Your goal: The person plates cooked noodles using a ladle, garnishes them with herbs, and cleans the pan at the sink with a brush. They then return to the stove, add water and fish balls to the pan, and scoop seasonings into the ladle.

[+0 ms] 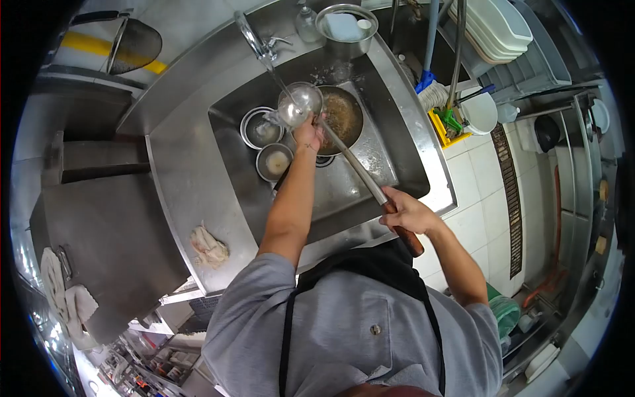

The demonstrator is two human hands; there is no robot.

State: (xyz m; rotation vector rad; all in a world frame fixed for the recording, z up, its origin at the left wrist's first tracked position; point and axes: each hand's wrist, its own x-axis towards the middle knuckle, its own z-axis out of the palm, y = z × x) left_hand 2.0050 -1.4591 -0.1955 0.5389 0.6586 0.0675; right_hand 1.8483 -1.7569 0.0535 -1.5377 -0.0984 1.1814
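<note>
Over the sink (pixel 380 159), beneath the curved tap (pixel 246 32), a long-handled ladle (pixel 350 157) lies aslant, its bowl end (pixel 297 109) far from the body and its wooden grip (pixel 410 241) close to the person's right side. Its long axis thus runs from the far left down to the near right, crossing above the basin and over the near edge of the sink. The right hand (pixel 410 212) is wrapped around the handle where metal meets wood, so it is the nearer hand to the grip end; the left hand (pixel 309 132), with the arm stretched forward, is at the bowl end and touches it near the join with the handle, though whether its fingers close on anything I cannot tell. The two hands are well apart, one at each end. Water (pixel 280 79) falls from the tap into the bowl end. Just beside that end, to the right, sits a wide pan (pixel 344 116) with brownish liquid; to the left stand two small pots, the farther one (pixel 249 137) and the nearer one (pixel 264 169).
</note>
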